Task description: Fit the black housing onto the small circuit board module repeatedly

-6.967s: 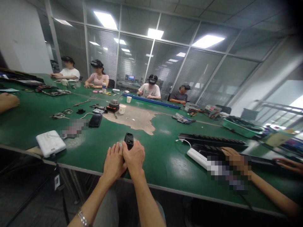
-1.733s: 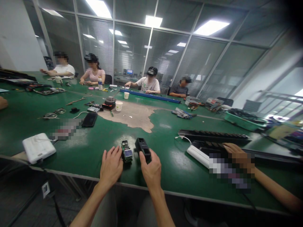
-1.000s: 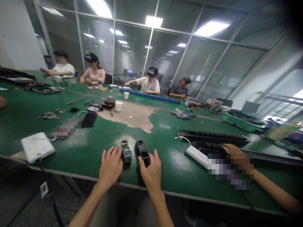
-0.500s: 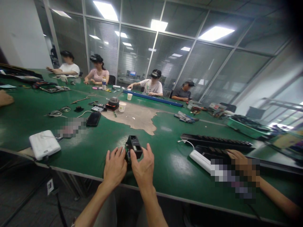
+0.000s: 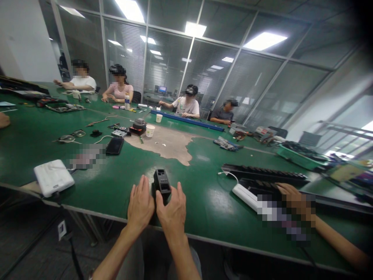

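Observation:
A small black plastic housing (image 5: 162, 179) with rectangular openings in its top stands near the front edge of the green table, between my hands. My right hand (image 5: 172, 206) grips it from the near right, thumb at its near end and fingers along its right side. My left hand (image 5: 140, 204) lies along its left, fingers stretched out and close together; whether they touch the housing I cannot tell. The housing's lower part is hidden by my hands.
A white box-shaped device (image 5: 55, 178) lies at the left, near a black phone (image 5: 114, 146). Paper cups (image 5: 150, 131) stand farther back. On the right, another person's hand (image 5: 294, 196) rests by a white power strip (image 5: 246, 196) and black slotted bars (image 5: 262, 173). Several people sit across the table.
The housing has turned and tipped, so its slotted top faces me and the green board on its left side is out of sight. My right hand has shifted slightly left.

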Demonstrator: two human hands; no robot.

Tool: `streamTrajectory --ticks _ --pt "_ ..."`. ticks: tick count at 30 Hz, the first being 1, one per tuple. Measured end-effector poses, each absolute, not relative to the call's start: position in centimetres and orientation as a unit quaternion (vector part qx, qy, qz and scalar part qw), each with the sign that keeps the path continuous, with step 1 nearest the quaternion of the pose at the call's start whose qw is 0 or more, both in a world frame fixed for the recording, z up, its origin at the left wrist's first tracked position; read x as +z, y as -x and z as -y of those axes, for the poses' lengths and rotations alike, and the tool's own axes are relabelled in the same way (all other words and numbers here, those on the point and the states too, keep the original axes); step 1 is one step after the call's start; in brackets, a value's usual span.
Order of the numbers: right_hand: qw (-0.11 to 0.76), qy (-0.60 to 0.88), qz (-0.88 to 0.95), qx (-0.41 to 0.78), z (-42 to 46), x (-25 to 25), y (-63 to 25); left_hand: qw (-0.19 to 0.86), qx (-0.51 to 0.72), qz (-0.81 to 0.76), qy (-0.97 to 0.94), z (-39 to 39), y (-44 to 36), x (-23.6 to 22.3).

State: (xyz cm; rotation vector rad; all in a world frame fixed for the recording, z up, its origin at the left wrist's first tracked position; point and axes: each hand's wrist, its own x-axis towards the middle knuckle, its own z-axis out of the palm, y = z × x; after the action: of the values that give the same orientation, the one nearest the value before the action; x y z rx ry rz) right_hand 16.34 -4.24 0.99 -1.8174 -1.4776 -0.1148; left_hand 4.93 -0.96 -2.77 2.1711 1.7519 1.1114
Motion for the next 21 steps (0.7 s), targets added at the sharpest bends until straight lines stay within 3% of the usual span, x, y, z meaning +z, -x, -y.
streamTrajectory --ticks 12,16,21 --pt "0.254 0.735 0.626 -0.048 3.9 4.9 -16.8 0.105 0.455 -0.54 -0.7 1.0 -4.7 -2.4" --pt "0.217 0.732 0.645 -0.022 4.3 4.3 -17.4 0.087 0.421 -0.536 -0.726 1.0 -4.7 -2.5" --pt "0.279 0.716 0.639 -0.026 4.0 2.1 -17.7 0.083 0.402 -0.56 -0.719 0.6 -4.6 -3.8"
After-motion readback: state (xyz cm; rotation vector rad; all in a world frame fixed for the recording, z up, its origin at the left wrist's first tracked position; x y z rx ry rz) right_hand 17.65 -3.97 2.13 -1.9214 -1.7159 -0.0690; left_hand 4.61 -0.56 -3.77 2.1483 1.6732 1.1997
